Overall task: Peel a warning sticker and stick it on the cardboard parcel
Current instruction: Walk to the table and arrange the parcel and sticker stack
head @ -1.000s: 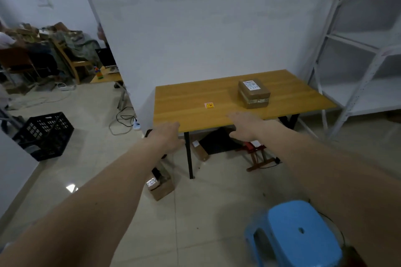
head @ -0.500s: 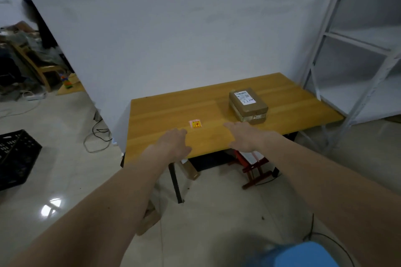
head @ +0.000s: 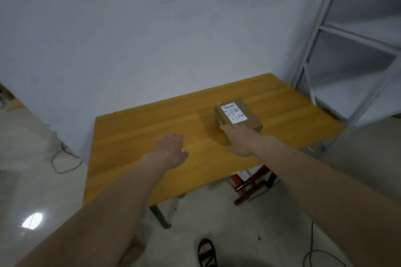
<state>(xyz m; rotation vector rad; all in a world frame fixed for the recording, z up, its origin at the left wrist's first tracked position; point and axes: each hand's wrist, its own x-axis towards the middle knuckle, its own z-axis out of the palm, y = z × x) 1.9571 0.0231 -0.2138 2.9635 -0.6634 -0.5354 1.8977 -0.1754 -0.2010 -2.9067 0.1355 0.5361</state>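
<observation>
A small cardboard parcel [head: 249, 120] with a white shipping label [head: 234, 111] lies on the wooden table [head: 134, 134], right of its middle. My right hand [head: 240, 140] stretches flat over the table, fingers spread, fingertips at the parcel's near edge. My left hand [head: 170, 147] hovers palm down over the table's middle, where the small orange warning sticker lay; the hand hides the sticker. Neither hand holds anything that I can see.
A white wall stands behind the table. White metal shelving [head: 347, 50] rises at the right. Under the table is a red wooden frame [head: 249, 182]. Cables [head: 63, 158] trail on the tiled floor at left. My sandalled foot [head: 207, 252] shows below.
I have stepped closer to the table. Both hands moved forward: the left now covers the sticker's spot, the right reached the parcel's near edge. The blue stool has left the view.
</observation>
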